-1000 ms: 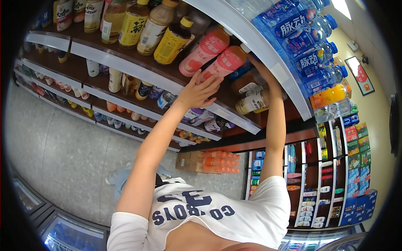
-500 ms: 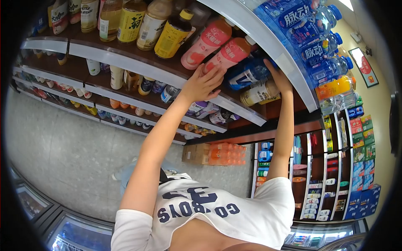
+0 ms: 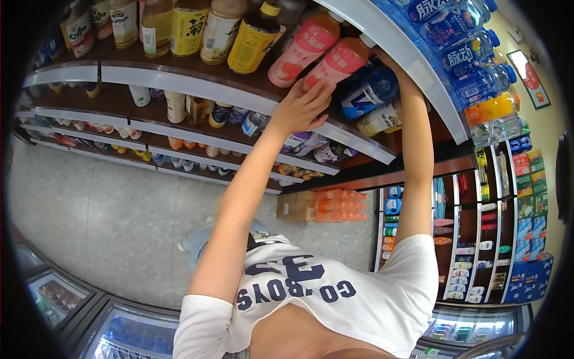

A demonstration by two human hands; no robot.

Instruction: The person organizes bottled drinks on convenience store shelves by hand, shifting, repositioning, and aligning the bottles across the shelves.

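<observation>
Hands apart: L hand [image 3: 304, 107] was spread on the base of the nearer pink bottle [image 3: 336, 63], on the shelf [image 3: 363, 142]; R hand [image 3: 396, 67] was by the blue bottle [image 3: 369, 94], grip hidden, can't tell. Blind nudge from R might've rolled bottles off.

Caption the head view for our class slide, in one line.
Left hand on a pink-labelled plastic bottle, right hand beside a blue plastic bottle, at a brown, white-edged shelf.

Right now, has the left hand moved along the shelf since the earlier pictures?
No, not clearly: the left hand remains over the shelf's white front edge, fingers at the base of the nearer pink bottle.
</observation>
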